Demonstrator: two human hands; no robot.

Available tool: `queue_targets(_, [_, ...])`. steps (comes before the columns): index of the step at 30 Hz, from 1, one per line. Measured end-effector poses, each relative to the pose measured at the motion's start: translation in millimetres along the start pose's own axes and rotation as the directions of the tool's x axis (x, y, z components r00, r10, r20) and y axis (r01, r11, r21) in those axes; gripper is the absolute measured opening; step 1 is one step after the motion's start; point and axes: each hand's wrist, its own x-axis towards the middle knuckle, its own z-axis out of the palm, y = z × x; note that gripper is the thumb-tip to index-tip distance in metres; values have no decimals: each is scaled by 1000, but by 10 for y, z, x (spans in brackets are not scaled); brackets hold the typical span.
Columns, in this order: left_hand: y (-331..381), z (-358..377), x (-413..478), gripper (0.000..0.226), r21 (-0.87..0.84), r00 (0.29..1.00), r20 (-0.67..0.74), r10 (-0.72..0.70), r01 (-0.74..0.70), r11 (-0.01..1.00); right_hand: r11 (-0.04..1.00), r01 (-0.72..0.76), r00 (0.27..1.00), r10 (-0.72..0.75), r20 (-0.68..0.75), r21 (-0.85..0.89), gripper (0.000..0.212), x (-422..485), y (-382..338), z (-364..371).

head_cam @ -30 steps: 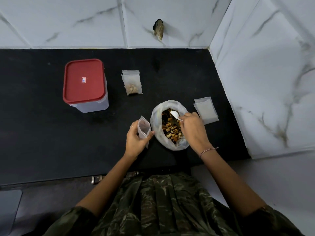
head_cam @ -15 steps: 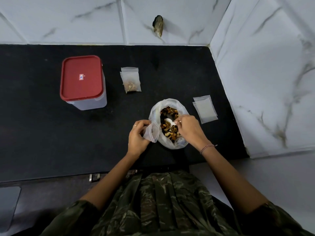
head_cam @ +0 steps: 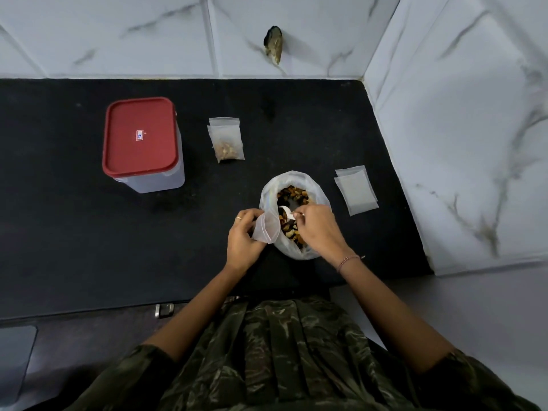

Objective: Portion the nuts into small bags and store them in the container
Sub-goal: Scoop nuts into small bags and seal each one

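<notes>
The nuts (head_cam: 293, 193) sit in an open sack (head_cam: 268, 189) at frame centre on the desk (head_cam: 89, 232). The left hand (head_cam: 241, 240) pinches a small bag (head_cam: 267, 228) open, mouth at the sack's rim; the right hand (head_cam: 318, 232) grips a white spoon (head_cam: 286, 211) over the nuts. That mouth looks narrow and limp: should it sag shut, or the spoon come heaped, nuts would likely spill onto the desk. A filled bag (head_cam: 226, 142) lies above; the lidded container (head_cam: 142, 143) stands upper left.

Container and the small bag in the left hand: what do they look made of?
Container: probably plastic, a cloudy translucent body under a smooth red lid. Small bag: thin clear plastic film by its look; it bulges open and is see-through.
</notes>
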Motion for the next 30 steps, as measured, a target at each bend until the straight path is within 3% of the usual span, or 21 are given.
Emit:
queue_targets(3, [16, -20, 6, 37, 13, 1000, 7, -9, 9, 1000, 972, -157, 985, 142, 94, 176, 26, 91, -1, -74])
queue_targets(6, [32, -40, 38, 34, 20, 1000, 16, -16, 15, 1000, 914, -255, 967, 238, 92, 314, 25, 119, -27, -34])
queue_targets(11, [29, -49, 66, 29, -20, 999, -6, -36, 36, 999, 742, -385, 919, 366, 149, 549, 22, 38, -16, 50])
queue_targets(17, [104, -22, 41, 28, -131, 995, 0, -101, 100, 986, 651, -409, 893, 429, 135, 639, 23, -60, 115, -6])
queue_targets(25, [148, -127, 66, 44, 42, 996, -91, 5, -1, 999, 439, -420, 863, 463, 201, 794, 21, -133, 196, -61])
queue_targets(30, [258, -122, 110, 47, -219, 998, -54, 25, -36, 975, 430, -393, 867, 469, 171, 813, 17, -153, 175, -77])
